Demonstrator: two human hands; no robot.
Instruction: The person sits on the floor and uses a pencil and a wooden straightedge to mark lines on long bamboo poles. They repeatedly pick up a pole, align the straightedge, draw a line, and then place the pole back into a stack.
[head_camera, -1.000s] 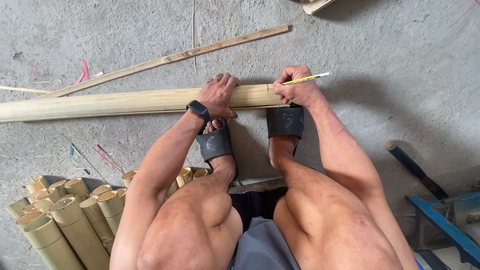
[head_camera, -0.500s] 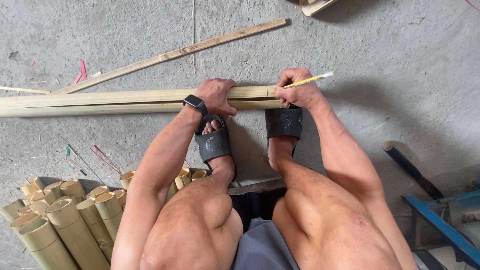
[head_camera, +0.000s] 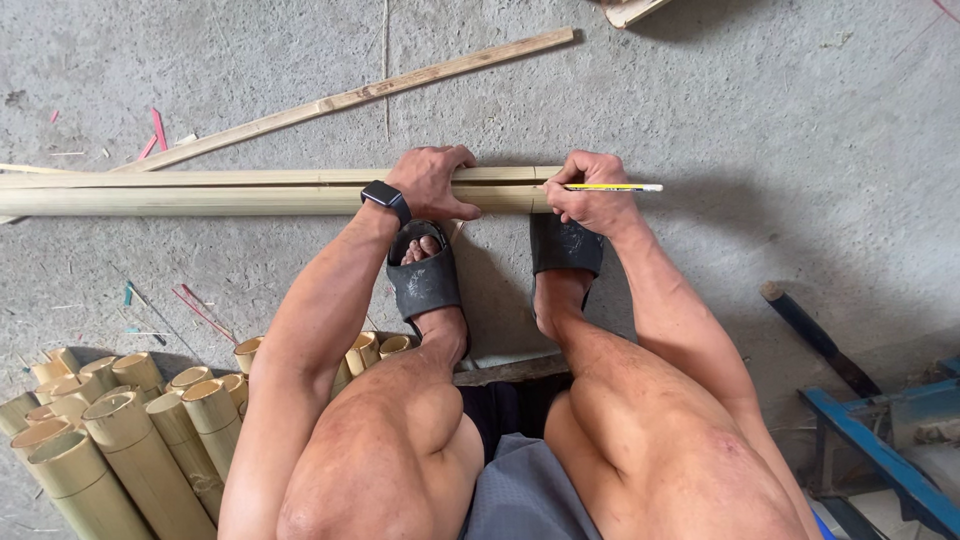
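At the far left, low down, a stack of cut bamboo tubes (head_camera: 110, 440) lies on the concrete floor (head_camera: 760, 110), open ends up toward the viewer. Above them the long split bamboo slats (head_camera: 200, 190) run flat along the floor, two lengths side by side, reaching from the left edge to just in front of the person's feet. A thinner loose strip (head_camera: 360, 97) lies at a slant beyond them, apart from the slats.

The left hand (head_camera: 432, 183), a dark watch (head_camera: 386, 200) on its wrist, is pressed palm-down on the slats, fingers spread over the top and curled on the far edge, pinning them. Two dark sandals (head_camera: 425, 275) sit just behind the slats. The right hand (head_camera: 590, 192) rests at the slats' right end, its fingers pinched narrow round a yellow pencil (head_camera: 612, 187) whose free end sticks out to the right.

The slats look stiff, light and smooth, likely to slide or roll on the concrete unless held down. The split edges could be sharp, so the flat top seems the safer place to grip. To the right the floor is bare until a dark-handled tool (head_camera: 815, 335) and a blue metal frame (head_camera: 880, 450) at the lower corner. The slats' long left run leaves little swing room on that side near the tubes.
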